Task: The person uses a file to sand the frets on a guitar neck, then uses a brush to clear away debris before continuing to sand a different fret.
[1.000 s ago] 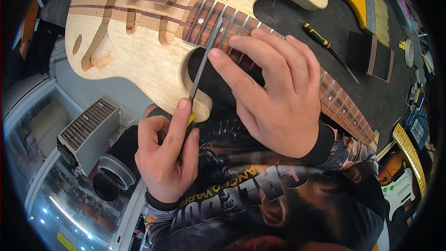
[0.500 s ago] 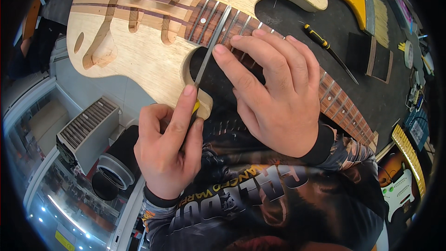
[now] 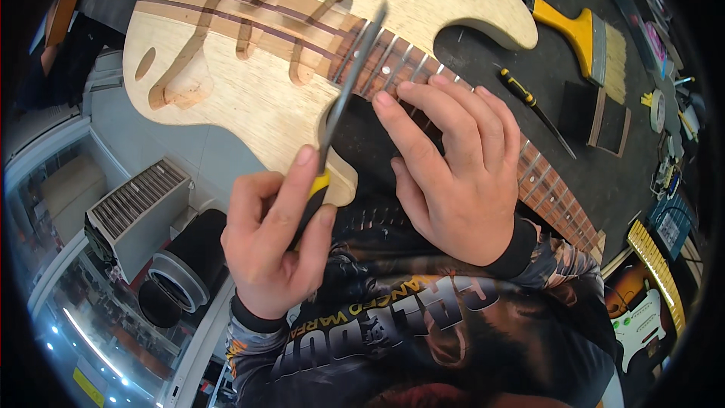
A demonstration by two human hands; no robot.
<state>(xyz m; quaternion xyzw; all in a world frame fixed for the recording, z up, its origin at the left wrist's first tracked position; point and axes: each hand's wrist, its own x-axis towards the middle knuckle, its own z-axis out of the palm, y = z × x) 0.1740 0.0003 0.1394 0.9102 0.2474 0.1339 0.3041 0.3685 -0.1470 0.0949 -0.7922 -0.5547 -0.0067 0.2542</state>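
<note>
Head view: the left hand [image 3: 276, 238] grips the file [image 3: 350, 83] by its handle [image 3: 318, 183]; the file slants up over the fretboard [image 3: 555, 200] beside the guitar body [image 3: 249, 102], and the right hand [image 3: 464, 185], fingers [image 3: 411, 132] slightly spread, touches the fretboard farther right

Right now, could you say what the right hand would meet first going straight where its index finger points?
Probably the long metal tool, lying across the fretboard ahead, though its height is unclear.

Beyond the fretboard [image 3: 548, 190], a hand could pass over the tabletop [image 3: 596, 189] up to the yellow-and-black tool [image 3: 532, 101]; brush [image 3: 596, 49] and dark block [image 3: 578, 115] obstruct farther out. File [image 3: 351, 85] and right-hand fingers [image 3: 453, 117] bar the fretboard itself.
</note>
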